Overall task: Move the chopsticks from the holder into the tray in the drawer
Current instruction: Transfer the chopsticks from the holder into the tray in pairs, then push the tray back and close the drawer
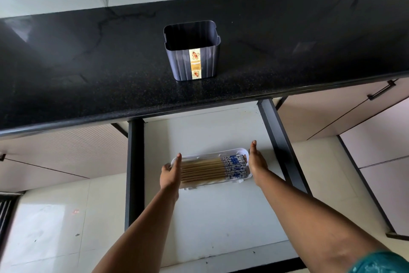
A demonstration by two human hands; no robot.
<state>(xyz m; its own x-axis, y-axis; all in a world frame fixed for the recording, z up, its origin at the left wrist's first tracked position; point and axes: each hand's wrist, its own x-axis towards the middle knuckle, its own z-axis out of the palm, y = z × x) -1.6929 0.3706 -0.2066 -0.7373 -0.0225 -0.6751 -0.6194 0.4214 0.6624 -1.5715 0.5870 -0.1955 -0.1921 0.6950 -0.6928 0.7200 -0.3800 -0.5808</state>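
Chopsticks (212,170) lying flat in white tray (242,153), inside open drawer (199,217) below the desk (88,78). Bundle side by side, long axis running left to right across the drawer. Plain bamboo-coloured ends pointing left; blue-and-white patterned ends pointing right.

Left hand (171,173) flat and upright against left end of tray, fingers straight, palm facing the plain tips. Left grip released: nothing clasped, fingers not curled. Touching tray rim, or very near it; contact with the tips themselves cannot be told.

Right hand (256,162) likewise flat and upright at right end of tray, palm facing the patterned ends, fingertips pointing away from the body. Right grip released too, fingers extended, nothing held. Bundle lying between the two palms, bracketed end to end.

Holder (192,51) standing upright on the desk, well apart from the tray, further back and slightly left of tray centre. Dark, square with rounded corners, ribbed sides, nothing visible inside. Narrow vertical label (195,63) on front face: cream and gold, orange floral or insect-like motif at top and bottom, a band of lettering across the middle too small and blurred to read.

No legible writing on the chopsticks; blue marks on the patterned ends not resolvable.

Teal sleeve (380,262) at lower right corner.
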